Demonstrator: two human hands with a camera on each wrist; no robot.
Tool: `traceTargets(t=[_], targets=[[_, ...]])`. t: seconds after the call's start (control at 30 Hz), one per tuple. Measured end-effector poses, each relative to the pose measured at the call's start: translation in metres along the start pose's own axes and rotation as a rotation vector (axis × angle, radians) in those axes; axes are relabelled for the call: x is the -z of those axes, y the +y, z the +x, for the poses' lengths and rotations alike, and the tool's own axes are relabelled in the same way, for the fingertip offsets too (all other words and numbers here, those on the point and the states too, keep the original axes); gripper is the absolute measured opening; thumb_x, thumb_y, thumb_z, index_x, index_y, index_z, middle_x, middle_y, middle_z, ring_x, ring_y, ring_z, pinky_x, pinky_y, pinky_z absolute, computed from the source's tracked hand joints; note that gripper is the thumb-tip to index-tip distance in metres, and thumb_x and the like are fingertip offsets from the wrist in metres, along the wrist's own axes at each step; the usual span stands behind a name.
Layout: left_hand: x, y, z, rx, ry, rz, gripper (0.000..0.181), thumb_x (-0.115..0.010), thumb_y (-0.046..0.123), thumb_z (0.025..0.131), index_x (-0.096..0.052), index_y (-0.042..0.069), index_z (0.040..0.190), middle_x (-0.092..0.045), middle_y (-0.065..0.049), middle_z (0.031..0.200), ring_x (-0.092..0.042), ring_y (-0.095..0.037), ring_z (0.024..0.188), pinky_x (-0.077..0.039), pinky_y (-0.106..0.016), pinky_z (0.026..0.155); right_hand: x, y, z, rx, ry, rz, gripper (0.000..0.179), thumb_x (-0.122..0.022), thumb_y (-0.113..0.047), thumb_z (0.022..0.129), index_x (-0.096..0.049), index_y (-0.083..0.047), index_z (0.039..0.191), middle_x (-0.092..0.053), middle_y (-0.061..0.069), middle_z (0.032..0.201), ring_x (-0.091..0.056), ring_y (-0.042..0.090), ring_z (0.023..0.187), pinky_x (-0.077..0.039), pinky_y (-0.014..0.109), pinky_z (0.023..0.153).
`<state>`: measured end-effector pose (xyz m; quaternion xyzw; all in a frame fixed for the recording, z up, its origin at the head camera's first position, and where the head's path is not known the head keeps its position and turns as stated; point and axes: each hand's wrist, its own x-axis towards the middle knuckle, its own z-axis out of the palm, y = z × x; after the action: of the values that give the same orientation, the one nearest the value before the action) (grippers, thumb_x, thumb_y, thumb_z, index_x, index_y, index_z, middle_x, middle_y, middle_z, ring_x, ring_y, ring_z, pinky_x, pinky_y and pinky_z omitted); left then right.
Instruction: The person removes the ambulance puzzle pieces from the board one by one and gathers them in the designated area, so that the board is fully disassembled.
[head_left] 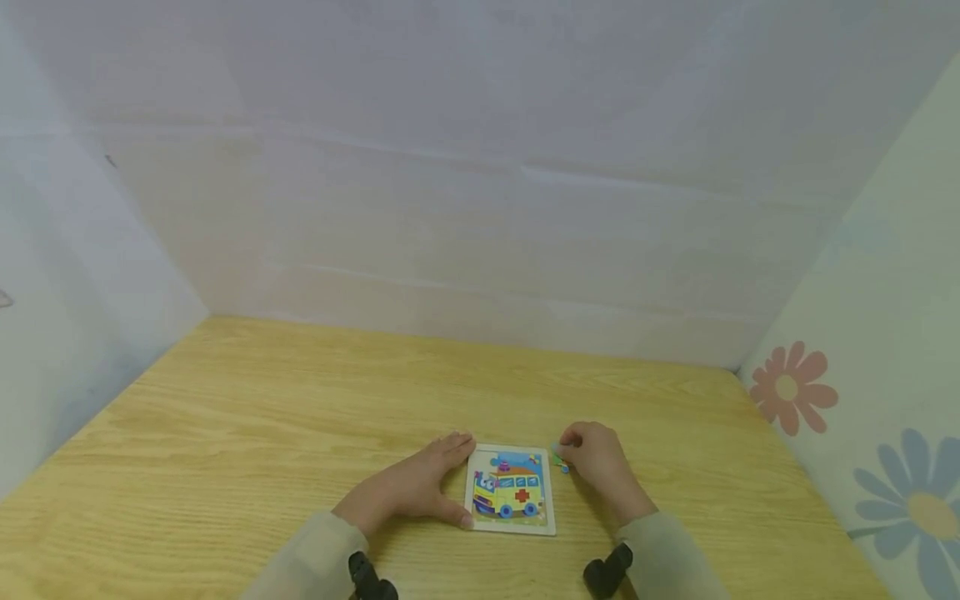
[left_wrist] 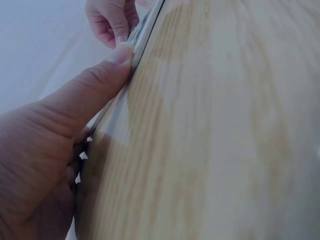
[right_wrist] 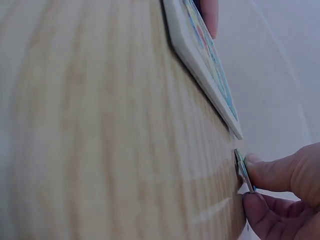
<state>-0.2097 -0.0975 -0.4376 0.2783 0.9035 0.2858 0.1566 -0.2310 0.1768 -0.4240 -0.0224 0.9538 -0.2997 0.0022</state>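
Note:
In the head view a square jigsaw puzzle (head_left: 510, 490) in a white frame lies on the table, picturing a yellow ambulance with a red cross. Bare pale board shows at its upper left. My left hand (head_left: 420, 483) rests along the frame's left side, fingers near the top corner and straight thumb (left_wrist: 107, 70) pressing the near corner. Just right of the frame, my right hand (head_left: 597, 462) pinches a small green and blue puzzle piece (head_left: 559, 460) between thumb and fingers. The right wrist view shows that piece (right_wrist: 243, 170) tilted, close to the tabletop and apart from the frame (right_wrist: 200, 75).
The wooden table (head_left: 300, 400) stretches out around the puzzle. A pale sheet (head_left: 465, 208) rises behind its far edge, and a wall with painted flowers (head_left: 795, 387) stands along the right. Dark devices (head_left: 609, 571) are strapped at both wrists.

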Motion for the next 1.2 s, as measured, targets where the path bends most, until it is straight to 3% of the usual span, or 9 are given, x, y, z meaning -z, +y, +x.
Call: traceTargets(t=[0.47, 0.7, 0.93, 1.2], targets=[[0.000, 0.000, 0.000, -0.003, -0.004, 0.002, 0.107, -0.072, 0.060, 0.064, -0.026, 0.010, 0.147, -0.019, -0.005, 0.154, -0.012, -0.028, 0.142, -0.015, -0.049, 0.114, -0.001, 0.002, 0.002, 0.010, 0.006, -0.032, 0.008, -0.070, -0.011, 0.080, -0.065, -0.009, 0.076, -0.059, -0.001, 0.074, -0.051, 0.015, 0.070, -0.046, 0.029, 0.061], [0.000, 0.000, 0.000, -0.009, -0.007, 0.000, 0.107, -0.072, 0.061, 0.065, -0.026, 0.010, 0.147, -0.019, -0.006, 0.154, -0.011, -0.028, 0.142, -0.015, -0.049, 0.114, 0.000, 0.007, 0.000, -0.022, 0.027, 0.039, 0.005, -0.070, -0.011, 0.081, -0.066, -0.009, 0.079, -0.063, -0.001, 0.077, -0.055, 0.015, 0.075, -0.049, 0.034, 0.068], [-0.001, 0.000, 0.000, -0.006, -0.007, 0.000, 0.106, -0.072, 0.060, 0.065, -0.026, 0.010, 0.147, -0.019, -0.005, 0.154, -0.011, -0.028, 0.142, -0.015, -0.049, 0.114, -0.002, 0.011, 0.001, -0.071, 0.068, 0.114, 0.011, -0.067, -0.015, 0.084, -0.067, -0.007, 0.091, -0.065, 0.003, 0.089, -0.058, 0.019, 0.086, -0.050, 0.039, 0.078], [0.000, 0.002, -0.001, -0.004, 0.003, -0.010, 0.107, -0.073, 0.059, 0.065, -0.026, 0.009, 0.147, -0.019, -0.006, 0.154, -0.012, -0.030, 0.142, -0.015, -0.050, 0.114, 0.000, 0.004, -0.002, -0.042, 0.121, 0.201, 0.014, -0.064, -0.018, 0.087, -0.067, -0.008, 0.097, -0.066, 0.003, 0.095, -0.059, 0.019, 0.091, -0.051, 0.039, 0.081]])
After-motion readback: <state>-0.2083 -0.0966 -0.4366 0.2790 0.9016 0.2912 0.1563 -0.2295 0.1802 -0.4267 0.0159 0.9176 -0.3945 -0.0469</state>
